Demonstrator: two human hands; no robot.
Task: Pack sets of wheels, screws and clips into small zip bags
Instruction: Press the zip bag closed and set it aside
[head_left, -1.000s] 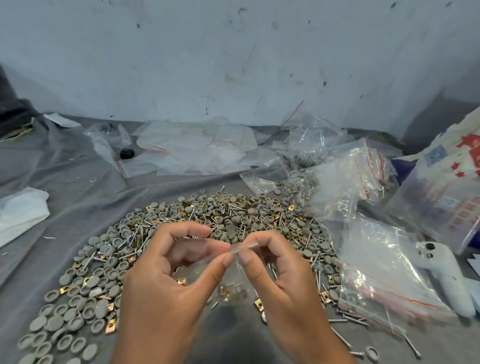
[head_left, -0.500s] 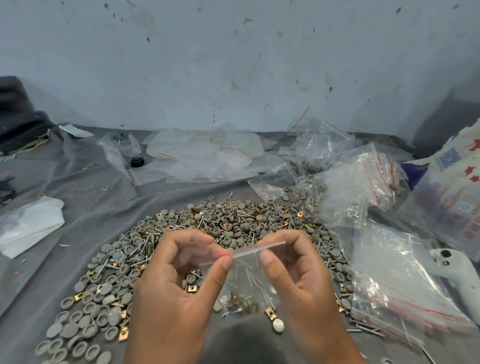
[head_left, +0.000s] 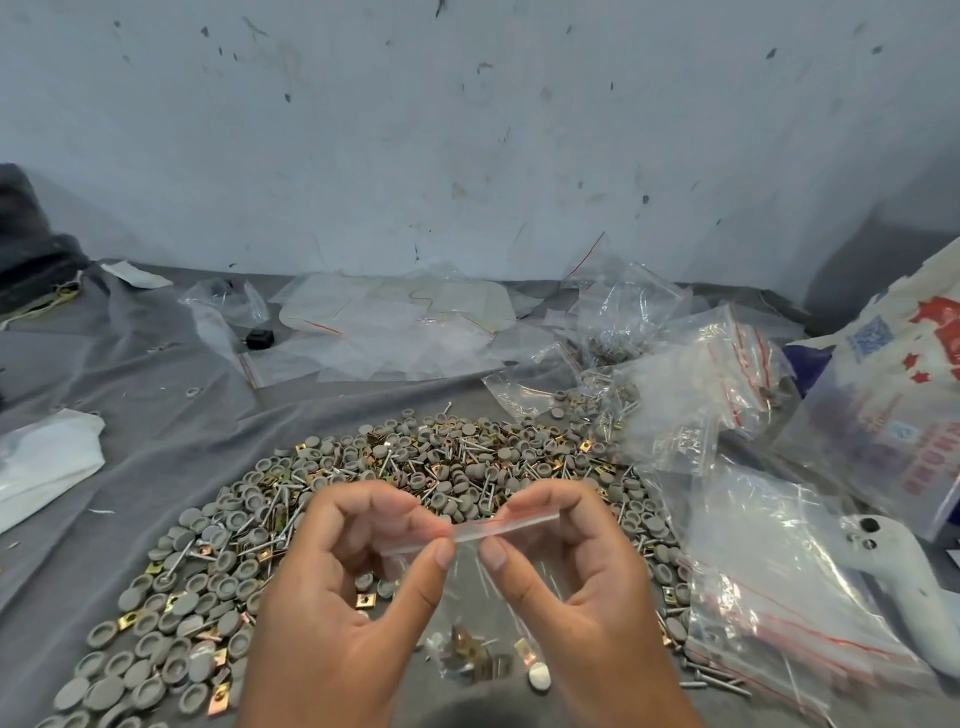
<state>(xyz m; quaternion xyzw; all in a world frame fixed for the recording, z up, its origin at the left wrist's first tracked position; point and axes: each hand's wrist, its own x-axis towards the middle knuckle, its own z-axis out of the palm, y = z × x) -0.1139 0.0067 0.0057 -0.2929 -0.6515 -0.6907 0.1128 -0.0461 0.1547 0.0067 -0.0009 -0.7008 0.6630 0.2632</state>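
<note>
Both hands pinch the zip strip of a filled small bag, apparently to press it closed.

The left hand and right hand each nip the small zip bag by its top seal between thumb and forefinger, so its screws and clips hang at the bottom, clear of the seal. Beyond lies the loose heap of grey wheels, screws and brass clips on the grey cloth, within reach; stacked empty zip bags wait to the right.

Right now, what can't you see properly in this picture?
Head view only:
- How many parts are in the small zip bag: blurred, too small to count.
- Whether its zip strip is sealed: left hand and right hand pinch it.
- Printed bag: cut off by the right edge.
</note>
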